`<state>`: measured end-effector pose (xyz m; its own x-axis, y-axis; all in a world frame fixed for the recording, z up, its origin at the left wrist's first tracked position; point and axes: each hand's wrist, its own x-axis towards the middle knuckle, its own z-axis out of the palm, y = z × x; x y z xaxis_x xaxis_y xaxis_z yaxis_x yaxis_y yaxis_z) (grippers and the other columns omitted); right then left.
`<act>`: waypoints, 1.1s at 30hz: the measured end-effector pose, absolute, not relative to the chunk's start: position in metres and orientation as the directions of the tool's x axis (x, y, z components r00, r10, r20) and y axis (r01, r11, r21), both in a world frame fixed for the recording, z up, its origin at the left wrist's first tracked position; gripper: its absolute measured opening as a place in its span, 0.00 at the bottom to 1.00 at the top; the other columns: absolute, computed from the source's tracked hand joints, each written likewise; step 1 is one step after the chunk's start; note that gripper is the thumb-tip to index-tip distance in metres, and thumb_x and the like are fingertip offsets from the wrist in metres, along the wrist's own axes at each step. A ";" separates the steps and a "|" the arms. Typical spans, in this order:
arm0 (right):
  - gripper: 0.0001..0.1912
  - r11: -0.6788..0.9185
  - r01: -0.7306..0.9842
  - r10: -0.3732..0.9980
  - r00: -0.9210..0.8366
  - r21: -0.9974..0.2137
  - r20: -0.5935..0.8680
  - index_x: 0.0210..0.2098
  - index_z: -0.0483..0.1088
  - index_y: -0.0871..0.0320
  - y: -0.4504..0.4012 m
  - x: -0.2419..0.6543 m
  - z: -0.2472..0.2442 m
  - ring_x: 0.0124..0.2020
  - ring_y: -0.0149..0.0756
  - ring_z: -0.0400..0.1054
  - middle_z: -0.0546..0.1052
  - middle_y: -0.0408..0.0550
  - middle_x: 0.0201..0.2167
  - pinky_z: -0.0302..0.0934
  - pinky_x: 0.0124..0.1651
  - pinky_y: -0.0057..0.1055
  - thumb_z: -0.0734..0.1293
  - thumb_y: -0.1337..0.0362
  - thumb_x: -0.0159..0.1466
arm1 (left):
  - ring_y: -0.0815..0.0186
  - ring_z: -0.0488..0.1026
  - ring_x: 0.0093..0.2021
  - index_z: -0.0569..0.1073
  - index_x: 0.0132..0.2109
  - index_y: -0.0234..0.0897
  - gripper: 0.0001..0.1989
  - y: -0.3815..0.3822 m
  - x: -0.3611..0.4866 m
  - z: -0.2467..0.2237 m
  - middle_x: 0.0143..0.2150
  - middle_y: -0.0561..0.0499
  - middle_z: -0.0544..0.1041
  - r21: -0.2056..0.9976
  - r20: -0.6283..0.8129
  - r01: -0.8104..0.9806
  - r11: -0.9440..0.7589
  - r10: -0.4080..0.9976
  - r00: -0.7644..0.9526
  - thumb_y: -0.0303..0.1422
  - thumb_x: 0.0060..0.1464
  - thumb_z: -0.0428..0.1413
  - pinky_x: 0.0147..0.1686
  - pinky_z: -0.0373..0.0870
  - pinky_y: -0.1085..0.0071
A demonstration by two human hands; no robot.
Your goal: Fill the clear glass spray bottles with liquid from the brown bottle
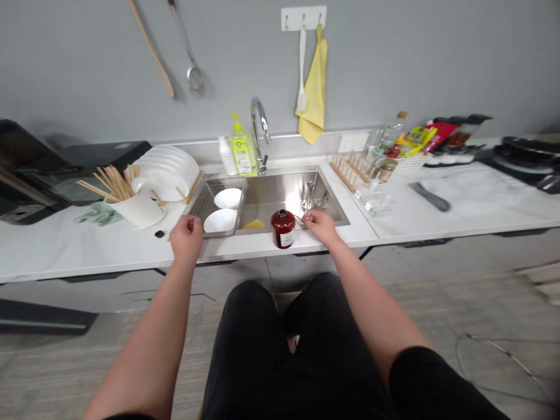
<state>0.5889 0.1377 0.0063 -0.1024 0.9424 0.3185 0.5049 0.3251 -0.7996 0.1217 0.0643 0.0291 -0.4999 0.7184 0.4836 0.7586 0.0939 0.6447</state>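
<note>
My left hand (pixel 187 234) is a loose fist at the counter's front edge, left of the sink, with nothing visible in it. My right hand (pixel 321 226) is closed, fingertips pinched together, at the sink's front rim. A faint pale curve shows by those fingertips; whether they hold it I cannot tell. Between the hands, nearer the right one, a dark red lidded jar (pixel 283 228) with a white label stands upright on the counter edge. Two white bowls (pixel 221 221) sit in a wire drying basket (pixel 209 189) at the left of the steel sink (pixel 275 189), close to my left hand.
A white holder (pixel 137 213) of chopsticks and several upright plates (pixel 168 169) stand left, beside a green glove (pixel 100 214). Soap bottles (pixel 243 150) flank the faucet (pixel 258 131). On the right are a wooden rack (pixel 352 169), a condiment basket (pixel 411 162) and a dark grey utensil (pixel 431 197).
</note>
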 end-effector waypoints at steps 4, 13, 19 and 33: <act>0.08 0.318 0.534 0.945 -0.109 -0.783 0.309 0.38 0.84 0.56 0.136 0.588 0.008 0.32 0.39 0.72 0.82 0.44 0.29 0.60 0.40 0.34 0.70 0.62 0.66 | 0.60 0.73 0.35 0.77 0.36 0.39 0.12 0.089 0.165 0.020 0.30 0.49 0.75 0.851 0.304 0.524 -0.033 0.845 -0.441 0.37 0.58 0.51 0.37 0.70 0.68; 0.08 0.328 0.556 0.939 -0.108 -0.764 0.325 0.38 0.83 0.55 0.132 0.587 0.007 0.32 0.39 0.72 0.80 0.42 0.28 0.60 0.39 0.33 0.70 0.60 0.67 | 0.60 0.66 0.30 0.70 0.27 0.42 0.05 0.094 0.152 0.010 0.24 0.51 0.67 0.875 0.260 0.483 -0.026 0.867 -0.425 0.36 0.44 0.51 0.31 0.61 0.66; 0.10 0.249 0.636 0.921 0.078 -0.731 0.381 0.42 0.83 0.55 0.122 0.627 0.014 0.33 0.45 0.73 0.80 0.47 0.29 0.62 0.42 0.37 0.70 0.60 0.67 | 0.60 0.65 0.28 0.71 0.27 0.42 0.06 0.095 0.153 0.007 0.23 0.52 0.66 0.862 0.241 0.507 0.003 0.877 -0.415 0.37 0.43 0.52 0.29 0.57 0.66; 0.37 -0.039 0.937 0.632 0.291 -0.346 0.718 0.69 0.69 0.62 0.140 0.774 0.010 0.70 0.65 0.65 0.71 0.71 0.68 0.61 0.73 0.58 0.73 0.55 0.64 | 0.60 0.65 0.26 0.71 0.28 0.43 0.05 0.090 0.156 0.011 0.22 0.53 0.65 0.825 0.260 0.565 0.013 0.879 -0.400 0.36 0.47 0.52 0.29 0.58 0.65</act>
<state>0.7744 0.1401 0.0104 0.2911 0.6323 0.7180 0.9375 -0.0388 -0.3459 0.1560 0.0898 0.0112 -0.3995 0.8792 0.2596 0.5648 0.0130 0.8251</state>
